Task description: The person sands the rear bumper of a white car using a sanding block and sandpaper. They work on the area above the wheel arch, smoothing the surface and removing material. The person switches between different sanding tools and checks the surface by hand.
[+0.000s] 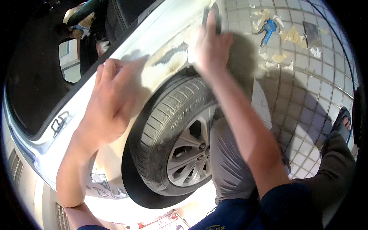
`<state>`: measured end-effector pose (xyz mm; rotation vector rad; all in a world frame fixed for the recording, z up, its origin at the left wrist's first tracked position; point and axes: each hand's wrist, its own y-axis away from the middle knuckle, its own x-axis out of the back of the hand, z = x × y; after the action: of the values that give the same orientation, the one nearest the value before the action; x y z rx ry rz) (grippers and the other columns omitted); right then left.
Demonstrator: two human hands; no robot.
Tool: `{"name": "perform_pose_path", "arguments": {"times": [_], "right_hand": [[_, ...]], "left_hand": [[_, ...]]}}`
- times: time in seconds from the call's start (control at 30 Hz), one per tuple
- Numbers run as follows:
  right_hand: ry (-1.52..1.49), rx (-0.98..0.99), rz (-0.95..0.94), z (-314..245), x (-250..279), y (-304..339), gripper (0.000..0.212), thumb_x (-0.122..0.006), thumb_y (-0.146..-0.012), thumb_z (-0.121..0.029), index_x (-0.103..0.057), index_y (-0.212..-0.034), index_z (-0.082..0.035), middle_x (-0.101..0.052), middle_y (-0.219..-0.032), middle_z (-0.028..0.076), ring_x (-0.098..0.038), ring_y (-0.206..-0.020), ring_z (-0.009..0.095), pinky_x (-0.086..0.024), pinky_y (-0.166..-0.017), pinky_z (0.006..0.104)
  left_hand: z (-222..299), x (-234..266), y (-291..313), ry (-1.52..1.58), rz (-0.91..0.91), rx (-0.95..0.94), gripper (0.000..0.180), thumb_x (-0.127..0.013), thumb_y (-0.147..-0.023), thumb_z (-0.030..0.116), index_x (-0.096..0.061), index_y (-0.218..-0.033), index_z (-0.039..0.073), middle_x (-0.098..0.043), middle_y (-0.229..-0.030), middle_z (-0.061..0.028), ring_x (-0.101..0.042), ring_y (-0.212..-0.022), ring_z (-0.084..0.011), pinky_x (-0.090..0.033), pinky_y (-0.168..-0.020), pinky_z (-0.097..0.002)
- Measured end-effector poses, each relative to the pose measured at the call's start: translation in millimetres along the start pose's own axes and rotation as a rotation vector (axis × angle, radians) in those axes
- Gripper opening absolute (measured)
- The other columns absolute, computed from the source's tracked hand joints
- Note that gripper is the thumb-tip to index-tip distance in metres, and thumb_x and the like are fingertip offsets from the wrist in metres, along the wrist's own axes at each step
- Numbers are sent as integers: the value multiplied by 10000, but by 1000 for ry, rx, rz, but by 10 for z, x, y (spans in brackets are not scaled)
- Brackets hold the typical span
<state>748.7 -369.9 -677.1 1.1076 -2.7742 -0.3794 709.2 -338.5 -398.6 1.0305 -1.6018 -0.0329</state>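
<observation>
A white car's rear side panel (155,34) stretches diagonally in front of me, with a worn grey and tan patch (171,54) above the wheel arch. My right hand (212,51) grips a dark sanding block (217,20) against the panel, past the far end of that patch. Motion blurs the hand and the block. My left hand (112,97) rests on the panel to the left of the patch. Its fingers are curled, and whatever they may hold is hidden beneath them. Just below both hands sits the tyre (163,130) with its silver rim (184,161).
A blue air blow gun (269,30), torn yellowish paper scraps (293,36) and a dark flat piece (311,33) lie on the tiled floor (306,126). A dark hose (341,38) runs along the right. Another person's sandalled foot (345,120) appears at far right.
</observation>
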Motion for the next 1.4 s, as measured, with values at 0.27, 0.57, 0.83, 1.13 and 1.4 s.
{"name": "perform_pose_path", "arguments": {"times": [0.27, 0.57, 0.83, 1.13, 1.4], "right_hand": [[-62, 133, 239, 172, -26, -265, 606, -452, -1089, -348, -243, -1645, -224, -491, -1177, 373, -496, -1107, 540, -422, -1036, 594], [-26, 328, 235, 168, -18, -110, 585, -488, -1062, -239, -324, -1623, -267, -472, -1180, 320, -507, -999, 389, -554, -805, 552], [-69, 458, 214, 4, -42, 288, 590, -497, -1075, -317, -321, -1637, -280, -456, -1168, 314, -513, -981, 411, -558, -761, 509], [-32, 389, 184, -20, 19, 474, 587, -465, -1079, -284, -279, -1635, -278, -448, -1209, 358, -484, -1001, 434, -521, -889, 573], [-53, 286, 29, -277, 194, 528, 681, -562, -1016, -186, -299, -1644, -187, -486, -1183, 403, -500, -1077, 508, -447, -963, 563]], "left_hand": [[-100, 74, -87, 345, -11, 61, 573, -576, -858, -92, -656, -1401, 74, -452, -1044, -79, -462, -1017, -232, -369, -952, -286], [-207, 92, -119, 410, 12, 31, 422, -580, -948, -29, -707, -1338, 73, -521, -1016, -56, -499, -963, -183, -406, -875, -307], [-215, -1, -89, 367, 47, 26, 403, -569, -951, -43, -711, -1314, 56, -493, -973, -48, -505, -903, -152, -411, -792, -283], [-144, -27, -102, 394, 64, 61, 406, -565, -956, -58, -711, -1314, 65, -469, -992, -48, -487, -915, -172, -404, -826, -281], [-73, 10, -67, 346, 26, 94, 412, -531, -990, -86, -676, -1361, 19, -547, -1099, -83, -515, -1031, -197, -381, -988, -291]]}}
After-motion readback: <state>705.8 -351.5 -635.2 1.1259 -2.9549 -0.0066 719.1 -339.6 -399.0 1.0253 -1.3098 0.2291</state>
